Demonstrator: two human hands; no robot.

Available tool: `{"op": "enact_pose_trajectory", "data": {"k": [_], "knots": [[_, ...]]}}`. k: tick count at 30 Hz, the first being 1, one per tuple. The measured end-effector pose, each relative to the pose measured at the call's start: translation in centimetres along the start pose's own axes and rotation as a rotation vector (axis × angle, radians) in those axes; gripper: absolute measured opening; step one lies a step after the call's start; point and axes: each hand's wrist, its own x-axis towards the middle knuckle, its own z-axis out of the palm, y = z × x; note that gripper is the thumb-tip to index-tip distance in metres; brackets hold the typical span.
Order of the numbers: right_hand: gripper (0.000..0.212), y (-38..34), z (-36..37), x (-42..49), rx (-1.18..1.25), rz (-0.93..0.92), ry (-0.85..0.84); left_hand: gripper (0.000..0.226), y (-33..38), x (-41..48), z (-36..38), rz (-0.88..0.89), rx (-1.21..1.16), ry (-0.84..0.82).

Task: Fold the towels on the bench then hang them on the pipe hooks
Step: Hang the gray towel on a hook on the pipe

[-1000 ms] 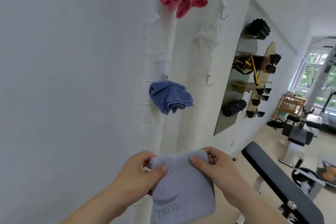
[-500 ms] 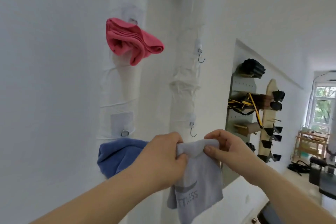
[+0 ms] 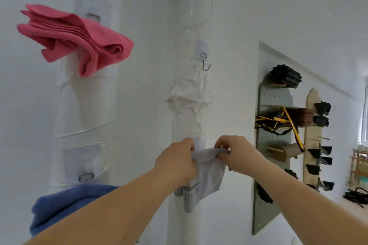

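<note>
A folded grey towel (image 3: 207, 181) with pale lettering hangs from both my hands against the right white pipe (image 3: 189, 105). My left hand (image 3: 176, 162) grips its top left edge and my right hand (image 3: 237, 152) pinches its top right edge. They hold it where the pipe's lower hook was; that hook is hidden behind the towel and hands. An empty metal hook (image 3: 205, 61) sits higher on the same pipe. On the left pipe (image 3: 87, 105) a folded pink towel (image 3: 79, 40) hangs up high and a blue towel (image 3: 65, 203) hangs low.
A grey pegboard (image 3: 272, 165) and a wooden rack (image 3: 314, 141) on the wall to the right carry black rollers, yellow-black bands and handles. Black cables (image 3: 356, 197) lie on the floor at far right. The bench is out of view.
My hands have lifted the grey towel up to the right pipe, covering its lower hook. The view has swung closer to the wall and up; the bench has left the frame.
</note>
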Motion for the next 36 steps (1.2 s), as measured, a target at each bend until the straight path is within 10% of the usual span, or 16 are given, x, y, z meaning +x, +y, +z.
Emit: {"op": "enact_pose_trajectory", "data": {"k": [17, 26, 30, 36], "knots": [[0.04, 4.9, 7.3, 1.6, 0.02, -0.031, 0.051, 0.034, -0.3, 1.6, 4.4, 0.362, 0.665, 0.034], [0.017, 3.9, 4.9, -0.6, 0.426, 0.108, -0.347, 0.041, 0.2, 0.1, 6.1, 0.167, 0.415, 0.032], [0.067, 4.7, 4.6, -0.8, 0.511, 0.093, -0.402, 0.054, 0.2, -0.1, 6.5, 0.124, 0.403, 0.04], [0.057, 4.3, 4.9, -0.5, 0.302, -0.056, -0.372, 0.045, -0.4, -0.1, 8.6, 0.083, 0.223, 0.086]]}}
